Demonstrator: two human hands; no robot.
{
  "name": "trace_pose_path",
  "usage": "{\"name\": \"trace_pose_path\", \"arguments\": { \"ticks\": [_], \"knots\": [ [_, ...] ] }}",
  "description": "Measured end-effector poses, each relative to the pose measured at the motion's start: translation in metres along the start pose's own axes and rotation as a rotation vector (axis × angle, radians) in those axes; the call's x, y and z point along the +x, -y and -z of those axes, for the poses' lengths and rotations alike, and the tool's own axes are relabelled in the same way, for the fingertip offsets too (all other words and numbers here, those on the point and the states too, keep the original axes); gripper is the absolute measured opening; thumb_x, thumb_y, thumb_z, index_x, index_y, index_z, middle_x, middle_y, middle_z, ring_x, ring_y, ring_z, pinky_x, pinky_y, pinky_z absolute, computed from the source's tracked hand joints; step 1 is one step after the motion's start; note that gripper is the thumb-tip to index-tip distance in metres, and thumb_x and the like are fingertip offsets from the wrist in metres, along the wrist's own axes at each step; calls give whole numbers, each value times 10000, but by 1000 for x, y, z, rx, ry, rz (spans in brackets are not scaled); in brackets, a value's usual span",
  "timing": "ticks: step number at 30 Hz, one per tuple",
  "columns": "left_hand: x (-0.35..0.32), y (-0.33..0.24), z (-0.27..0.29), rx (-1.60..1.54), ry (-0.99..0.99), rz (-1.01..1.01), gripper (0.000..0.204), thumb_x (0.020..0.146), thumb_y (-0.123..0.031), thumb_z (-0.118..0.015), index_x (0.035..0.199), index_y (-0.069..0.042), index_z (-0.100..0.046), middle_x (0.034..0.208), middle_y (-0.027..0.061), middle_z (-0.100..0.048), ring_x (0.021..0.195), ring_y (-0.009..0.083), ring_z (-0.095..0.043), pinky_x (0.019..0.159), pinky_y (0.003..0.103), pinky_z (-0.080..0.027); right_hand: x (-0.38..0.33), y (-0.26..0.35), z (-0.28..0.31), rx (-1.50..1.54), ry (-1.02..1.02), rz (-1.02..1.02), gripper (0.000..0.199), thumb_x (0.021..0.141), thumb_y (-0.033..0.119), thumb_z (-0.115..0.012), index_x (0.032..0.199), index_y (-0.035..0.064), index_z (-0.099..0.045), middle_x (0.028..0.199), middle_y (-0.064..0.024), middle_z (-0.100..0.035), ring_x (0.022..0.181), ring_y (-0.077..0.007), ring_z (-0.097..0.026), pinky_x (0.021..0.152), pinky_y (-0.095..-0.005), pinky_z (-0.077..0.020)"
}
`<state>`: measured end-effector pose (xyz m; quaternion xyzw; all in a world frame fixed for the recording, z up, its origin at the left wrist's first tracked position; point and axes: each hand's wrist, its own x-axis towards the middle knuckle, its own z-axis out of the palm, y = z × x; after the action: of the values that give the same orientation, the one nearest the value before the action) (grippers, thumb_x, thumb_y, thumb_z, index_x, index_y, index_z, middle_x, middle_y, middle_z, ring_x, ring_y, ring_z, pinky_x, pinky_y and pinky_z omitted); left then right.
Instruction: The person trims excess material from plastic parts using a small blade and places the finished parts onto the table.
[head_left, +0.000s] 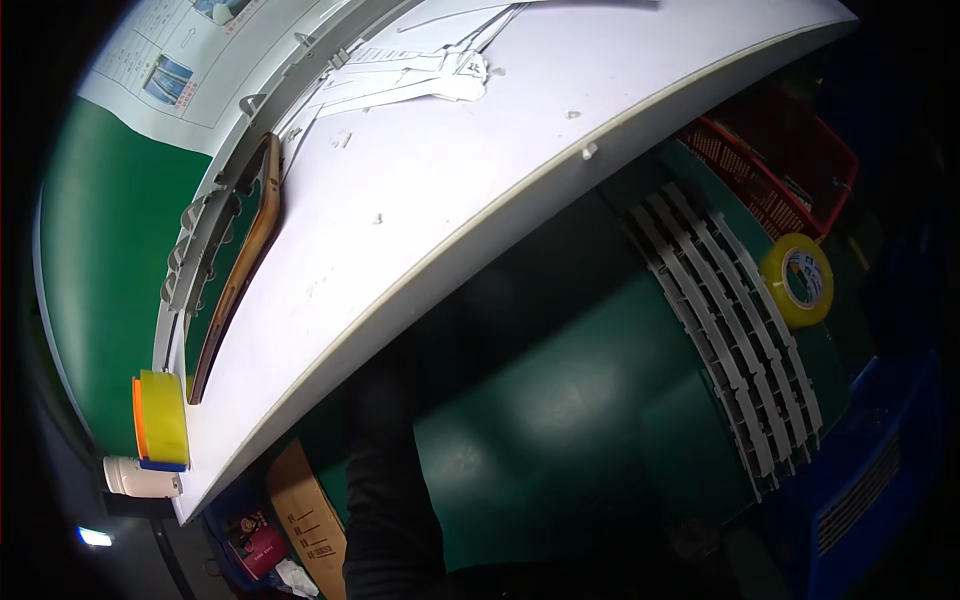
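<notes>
Big white board (450, 200) tilting across the frame, from ten o'clock down to seven. Dark sleeve (385, 490) rising from six o'clock, vanishing under the board's lower edge; hands hidden, grip impossible to tell. Yellow tape roll (163, 418) at eight o'clock on the board's corner, another yellow roll (799, 280) at three o'clock beside white slotted strips (735, 340). Possibly a wooden frame (245, 260) at nine o'clock.

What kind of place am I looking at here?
Probably a factory or assembly workbench. A white table holds moulded white plastic parts, stacked slatted white plastic pieces lie on a green mat beside a yellow tape roll, and a red crate stands nearby.
</notes>
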<state>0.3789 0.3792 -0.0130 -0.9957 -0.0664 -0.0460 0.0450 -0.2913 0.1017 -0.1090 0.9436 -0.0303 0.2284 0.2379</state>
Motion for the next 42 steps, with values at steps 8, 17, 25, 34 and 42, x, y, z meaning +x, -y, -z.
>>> {"name": "trace_pose_path", "arguments": {
  "ticks": [8, 17, 25, 34, 42],
  "knots": [
    [-34, -156, 38, -142, -23, -379, 413, 764, -369, -514, 1142, -208, -469, 947, 145, -590, 897, 326, -551, 759, 424, -438, -14, 30, -51, -479, -553, -293, 367, 888, 332, -367, 1163, 100, -442, 783, -159, -584, 581, -235, -577, 473, -324, -503],
    [-105, -69, 19, -232, 251, -466, 419, 760, -479, -478, 898, -107, -615, 908, 171, -591, 898, 326, -548, 750, 413, -432, 36, -20, 24, 1213, 596, -222, 264, 876, 242, -393, 1106, 122, -442, 985, -91, -548, 824, -193, -549, 675, -344, -465],
    [-420, 57, 89, -290, 352, -695, 206, 769, -268, -534, 871, -104, -606, 779, 103, -597, 786, 284, -560, 699, 401, -440, 71, -33, 23, 2319, 946, -1222, 130, 858, 185, -462, 854, 56, -478, 711, -77, -530, 447, -193, -505, 322, -273, -403],
    [-510, 115, 93, -763, 244, -116, 332, 742, -218, -599, 1019, -43, -541, 852, 124, -573, 725, 248, -569, 661, 340, -460, 100, -5, 67, 2266, 855, -1395, 122, 824, 172, -522, 840, 51, -516, 630, -39, -503, 476, -121, -471, 378, -217, -370],
    [-507, 88, 40, -542, 202, 23, 653, 643, -240, -675, 1170, 6, -379, 858, 136, -573, 863, 280, -548, 770, 350, -433, 64, 19, 97, 2504, 1378, -1141, 153, 849, 202, -499, 873, 52, -508, 654, -61, -505, 501, -167, -500, 384, -274, -394]
  ]
}}
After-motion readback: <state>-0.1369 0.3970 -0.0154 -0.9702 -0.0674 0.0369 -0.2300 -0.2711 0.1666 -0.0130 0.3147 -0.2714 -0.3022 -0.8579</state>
